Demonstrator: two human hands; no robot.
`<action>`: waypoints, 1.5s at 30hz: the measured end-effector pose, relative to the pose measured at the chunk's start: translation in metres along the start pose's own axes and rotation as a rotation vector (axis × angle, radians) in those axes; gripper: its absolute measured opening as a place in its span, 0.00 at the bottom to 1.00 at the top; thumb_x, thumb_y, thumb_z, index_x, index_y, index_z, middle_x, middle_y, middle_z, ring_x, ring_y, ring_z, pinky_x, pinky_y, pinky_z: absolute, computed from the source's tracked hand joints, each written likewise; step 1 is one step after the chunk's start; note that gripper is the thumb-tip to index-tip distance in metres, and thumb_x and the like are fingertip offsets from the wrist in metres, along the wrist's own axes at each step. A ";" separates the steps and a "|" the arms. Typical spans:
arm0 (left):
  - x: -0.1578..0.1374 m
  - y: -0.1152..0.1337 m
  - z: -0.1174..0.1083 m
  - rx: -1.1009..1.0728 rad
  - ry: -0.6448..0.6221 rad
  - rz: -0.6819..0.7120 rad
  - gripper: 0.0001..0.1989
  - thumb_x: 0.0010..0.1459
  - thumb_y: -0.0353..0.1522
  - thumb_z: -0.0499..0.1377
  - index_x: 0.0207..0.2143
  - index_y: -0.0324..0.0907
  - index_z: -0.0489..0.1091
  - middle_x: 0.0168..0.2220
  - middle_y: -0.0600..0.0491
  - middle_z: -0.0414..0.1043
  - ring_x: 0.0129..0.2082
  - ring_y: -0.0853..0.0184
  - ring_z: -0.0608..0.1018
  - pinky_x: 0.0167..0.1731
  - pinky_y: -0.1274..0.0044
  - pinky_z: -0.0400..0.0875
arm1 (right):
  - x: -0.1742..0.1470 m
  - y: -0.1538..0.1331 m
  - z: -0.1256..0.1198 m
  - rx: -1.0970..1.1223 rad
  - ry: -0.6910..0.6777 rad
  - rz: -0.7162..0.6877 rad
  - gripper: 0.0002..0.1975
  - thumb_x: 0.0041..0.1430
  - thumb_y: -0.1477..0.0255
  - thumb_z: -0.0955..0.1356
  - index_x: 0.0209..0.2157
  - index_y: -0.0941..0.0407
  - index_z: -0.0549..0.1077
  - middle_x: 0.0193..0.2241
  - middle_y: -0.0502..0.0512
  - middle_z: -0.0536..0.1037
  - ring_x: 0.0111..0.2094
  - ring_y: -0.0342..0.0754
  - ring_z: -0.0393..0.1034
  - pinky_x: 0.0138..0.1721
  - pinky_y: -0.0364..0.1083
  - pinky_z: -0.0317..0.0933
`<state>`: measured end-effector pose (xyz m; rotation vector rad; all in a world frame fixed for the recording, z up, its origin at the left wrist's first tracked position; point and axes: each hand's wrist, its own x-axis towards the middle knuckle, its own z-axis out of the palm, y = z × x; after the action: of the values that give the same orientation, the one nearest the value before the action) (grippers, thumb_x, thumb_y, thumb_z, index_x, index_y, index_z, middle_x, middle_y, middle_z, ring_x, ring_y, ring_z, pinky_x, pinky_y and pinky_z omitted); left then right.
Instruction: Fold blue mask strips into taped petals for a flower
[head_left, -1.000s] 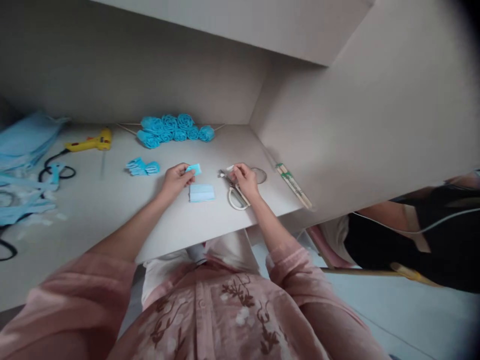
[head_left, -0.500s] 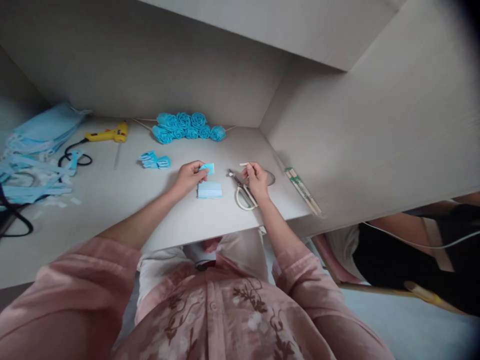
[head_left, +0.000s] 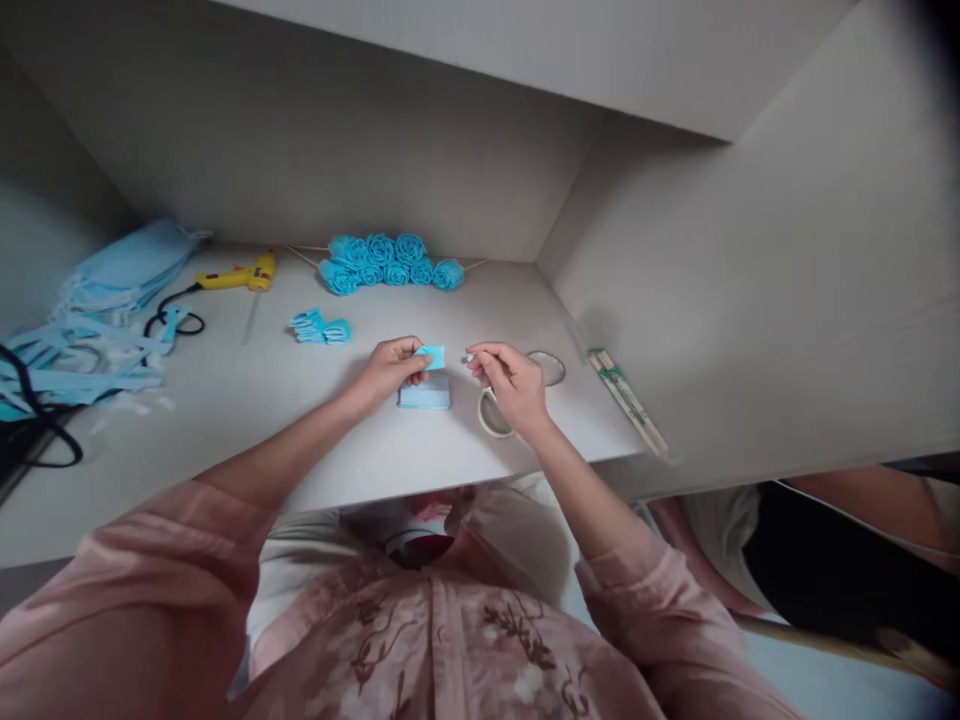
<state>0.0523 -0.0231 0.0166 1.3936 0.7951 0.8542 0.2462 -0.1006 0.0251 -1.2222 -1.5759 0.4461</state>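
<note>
Between thumb and fingers, my left hand [head_left: 397,364] grips a folded piece of blue mask fabric [head_left: 433,357] near the middle of the table. Just below that hand lies a stack of pale blue fabric pieces [head_left: 424,394]. My right hand [head_left: 513,380] is closed in a pinch, with a small white strip [head_left: 470,357] showing at its fingertips. Under the right hand are scissors [head_left: 491,420]; a cream handle loop shows, while most of the rest is hidden. A thin round ring [head_left: 551,367], perhaps a tape roll, lies beyond the right wrist.
Blue fabric roses [head_left: 382,262] on sticks line the back. Pleated blue pieces [head_left: 319,327] lie nearer. A yellow glue gun [head_left: 238,274] with black cord, blue masks [head_left: 135,265] and cut strips [head_left: 97,372] sit left. Packaged sticks [head_left: 628,402] lean along the right wall. A person sits at right.
My right hand has moved left and down, toward the scissors' tip and the left hand; less of the white strip shows. My left hand keeps hold of the fabric. The view has shifted slightly.
</note>
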 end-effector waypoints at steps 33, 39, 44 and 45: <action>-0.004 -0.001 0.001 -0.056 -0.027 -0.049 0.11 0.49 0.38 0.61 0.25 0.40 0.65 0.19 0.58 0.68 0.19 0.75 0.67 0.20 0.82 0.60 | 0.039 0.008 0.011 -0.528 0.064 -0.793 0.07 0.63 0.74 0.66 0.37 0.51 0.76 0.25 0.46 0.77 0.27 0.42 0.69 0.49 0.49 0.59; -0.004 0.001 0.003 -0.049 -0.040 -0.047 0.11 0.49 0.38 0.60 0.24 0.40 0.64 0.18 0.59 0.67 0.18 0.75 0.67 0.20 0.82 0.60 | 0.040 0.009 0.016 -0.556 0.064 -0.803 0.06 0.62 0.75 0.66 0.37 0.52 0.76 0.22 0.46 0.75 0.25 0.42 0.65 0.46 0.48 0.59; -0.004 0.001 0.003 -0.048 -0.042 -0.037 0.10 0.50 0.38 0.59 0.24 0.40 0.65 0.18 0.58 0.67 0.19 0.75 0.67 0.21 0.82 0.61 | 0.039 0.012 0.018 -0.573 0.053 -0.822 0.05 0.61 0.76 0.67 0.36 0.53 0.76 0.22 0.46 0.74 0.25 0.42 0.65 0.47 0.48 0.59; -0.003 0.001 0.003 -0.049 -0.042 -0.035 0.10 0.50 0.37 0.59 0.24 0.40 0.65 0.18 0.58 0.67 0.19 0.75 0.67 0.21 0.82 0.61 | 0.039 0.012 0.018 -0.575 0.053 -0.823 0.05 0.61 0.75 0.67 0.36 0.53 0.76 0.22 0.46 0.75 0.25 0.42 0.65 0.47 0.48 0.59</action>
<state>0.0533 -0.0275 0.0178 1.3462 0.7600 0.8098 0.2391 -0.0564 0.0283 -0.8479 -2.0574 -0.5970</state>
